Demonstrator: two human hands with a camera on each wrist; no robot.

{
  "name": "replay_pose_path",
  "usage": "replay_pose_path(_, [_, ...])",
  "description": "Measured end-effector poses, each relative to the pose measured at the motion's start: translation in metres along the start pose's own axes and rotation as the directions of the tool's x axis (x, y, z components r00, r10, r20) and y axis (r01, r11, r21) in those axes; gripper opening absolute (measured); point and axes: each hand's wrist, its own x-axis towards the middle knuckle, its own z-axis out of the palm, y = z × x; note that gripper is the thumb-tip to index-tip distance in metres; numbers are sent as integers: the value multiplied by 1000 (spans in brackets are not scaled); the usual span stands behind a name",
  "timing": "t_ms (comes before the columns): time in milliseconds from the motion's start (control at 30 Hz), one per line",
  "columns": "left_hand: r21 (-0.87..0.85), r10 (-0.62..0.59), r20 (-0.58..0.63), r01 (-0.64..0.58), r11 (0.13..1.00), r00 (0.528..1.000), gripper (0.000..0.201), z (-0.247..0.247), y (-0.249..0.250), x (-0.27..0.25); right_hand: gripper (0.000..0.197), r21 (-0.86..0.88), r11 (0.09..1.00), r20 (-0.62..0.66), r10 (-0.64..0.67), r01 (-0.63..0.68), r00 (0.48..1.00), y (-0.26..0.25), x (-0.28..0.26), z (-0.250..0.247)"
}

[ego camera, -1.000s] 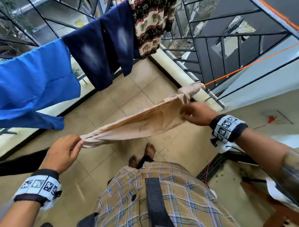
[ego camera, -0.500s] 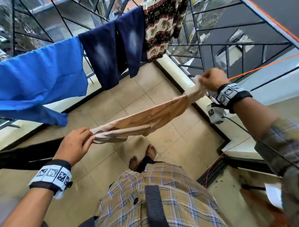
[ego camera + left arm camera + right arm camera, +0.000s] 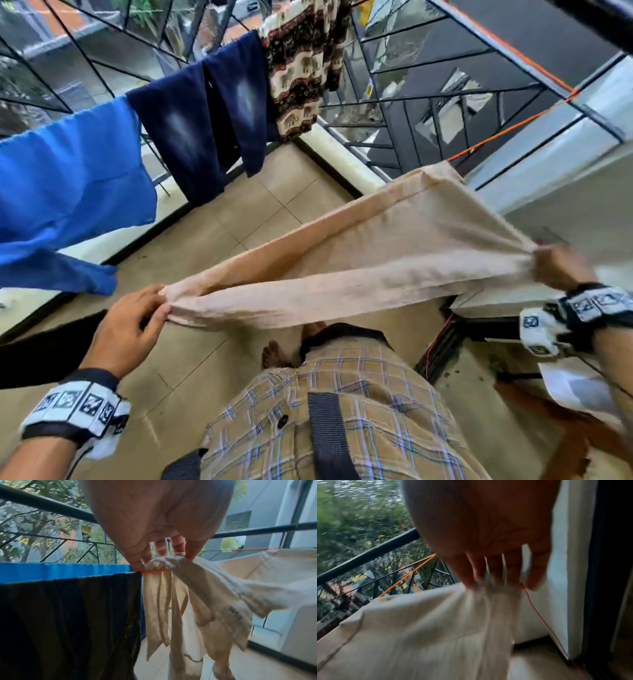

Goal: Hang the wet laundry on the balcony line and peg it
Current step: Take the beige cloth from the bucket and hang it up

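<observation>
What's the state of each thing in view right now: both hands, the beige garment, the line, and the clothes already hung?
left hand: pinches one end of the beige garment at the line
right hand: grips the other end, blurred
beige garment: stretched between both hands, draped over the line, no peg visible
orange line: taut, running to the railing
blue cloth: hanging
navy jeans: hanging
elephant-print cloth: hanging
black garment: hanging on the line beside the left hand

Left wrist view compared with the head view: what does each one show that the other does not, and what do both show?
Only the left wrist view shows the orange line running under the beige cloth at the left hand's grip, and a dark cloth beside it. Only the head view shows the right hand, jeans and patterned cloth. Both show the beige cloth, the blue cloth and the railing.
</observation>
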Motion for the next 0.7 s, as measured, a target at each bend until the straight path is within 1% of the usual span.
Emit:
replay_pose_path(33, [26, 7, 26, -8, 1000, 1000, 42, 2, -5, 0, 17, -76, 997, 185, -6, 21, 983, 8, 6, 12])
replay_pose_path(67, [58, 14, 46, -17, 998, 999, 43, 4, -11, 1, 17, -27, 997, 299, 77, -73, 951, 9, 6, 25])
replay_pose_path(100, [83, 15, 56, -20, 996, 998, 41, 5, -14, 3, 17, -19, 994, 359, 111, -112, 927, 10, 11, 38])
replay_pose_path(133, [104, 9, 58, -15, 994, 998, 37, 6, -15, 6, 20, -44, 996, 352, 90, -80, 932, 2, 13, 47])
replay_pose_path(167, [121, -5, 56, -2, 993, 998, 32, 6, -15, 9, 26, -49, 999, 315, 36, -21, 948, -8, 22, 54])
replay_pose_path(200, [134, -26, 50, 19, 991, 998, 26, 5, -13, 12, 25, -60, 996, 260, -40, 58, 965, -24, 26, 56])
replay_pose_path(233, [151, -49, 41, 42, 988, 998, 18, 5, -11, 14, 20, -58, 986, 198, -141, 155, 970, -45, 28, 54])
replay_pose_path(267, [168, -59, 34, 53, 984, 998, 11, 4, -10, 16, 16, -23, 972, 138, -228, 233, 964, -69, 25, 50])
replay_pose_path(300, [179, -66, 34, 59, 982, 997, 9, 4, -9, 18, 16, 18, 944, 58, -331, 330, 942, -93, 27, 49])
replay_pose_path(333, [183, -70, 37, 62, 981, 997, 8, 5, -9, 20, 21, 37, 918, 6, -395, 395, 918, -117, 29, 46])
replay_pose_path(367, [190, -72, 44, 62, 980, 996, 8, 6, -10, 22, 29, 46, 873, -34, -485, 486, 874, -138, 35, 47])
replay_pose_path(400, [203, -76, 49, 65, 977, 996, 9, 7, -10, 24, 36, 42, 834, -52, -548, 550, 835, -157, 42, 46])
replay_pose_path(433, [214, -90, 48, 78, 974, 995, 11, 6, -8, 26, 38, 30, 793, -52, -607, 609, 793, -175, 48, 45])
replay_pose_path(500, [218, -142, 29, 132, 967, 989, 21, 5, -1, 28, 32, -69, 735, -60, -678, 674, 733, -202, 63, 44])
replay_pose_path(533, [208, -176, 16, 169, 963, 984, 27, 5, 3, 30, 30, -127, 716, -48, -696, 687, 716, -214, 72, 41])
replay_pose_path(567, [207, -215, 7, 209, 956, 977, 31, 6, 8, 33, 32, -194, 696, -2, -705, 691, 709, -224, 83, 39])
replay_pose_path(600, [211, -245, 8, 238, 948, 969, 35, 7, 10, 34, 38, -281, 692, 73, -675, 665, 734, -232, 91, 36])
replay_pose_path(633, [226, -271, 15, 261, 939, 963, 39, 8, 12, 37, 45, -379, 670, 156, -634, 638, 758, -238, 101, 36])
replay_pose_path(667, [247, -290, 23, 275, 929, 957, 41, 9, 11, 40, 49, -473, 642, 235, -569, 604, 788, -244, 105, 33])
replay_pose_path(700, [278, -301, 24, 282, 918, 953, 40, 8, 11, 44, 51, -535, 613, 290, -513, 581, 808, -248, 108, 32])
